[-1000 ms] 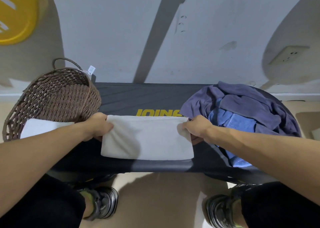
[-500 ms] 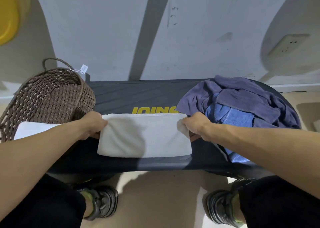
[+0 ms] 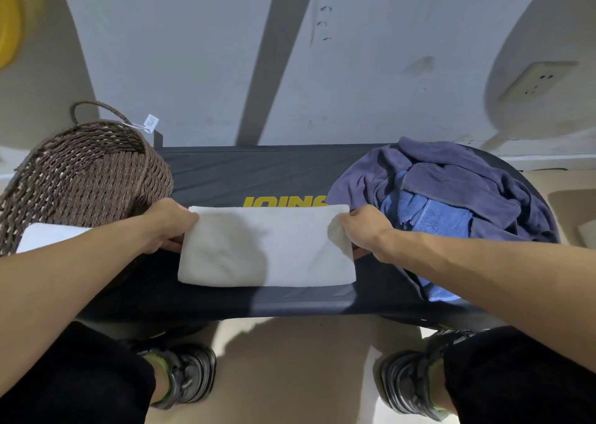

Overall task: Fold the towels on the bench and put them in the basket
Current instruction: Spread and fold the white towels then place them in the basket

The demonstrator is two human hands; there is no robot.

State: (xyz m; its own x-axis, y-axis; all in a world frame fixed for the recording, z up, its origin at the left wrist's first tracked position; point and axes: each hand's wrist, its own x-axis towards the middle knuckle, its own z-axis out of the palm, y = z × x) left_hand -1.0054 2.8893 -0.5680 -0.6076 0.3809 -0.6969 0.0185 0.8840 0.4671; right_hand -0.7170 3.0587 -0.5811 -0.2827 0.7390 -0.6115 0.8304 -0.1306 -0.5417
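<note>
We hold the white towel (image 3: pixel 267 246) flat on the worktop (image 3: pixel 258 172), one short end in each hand, probably to square the fold before the next one. Left hand (image 3: pixel 167 225) and right hand (image 3: pixel 362 230) both pinch it, fingers curled on its edges. The basket (image 3: pixel 80 178) sits just beyond our left fingers, unfolded towels (image 3: pixel 451 191) beyond the right.

We see a woven wicker basket (image 3: pixel 90 172), rough and brown; a matt black ribbed bench (image 3: pixel 258 172); a soft white cloth towel (image 3: pixel 267 246); fleecy purple and blue towels (image 3: pixel 451 191).
</note>
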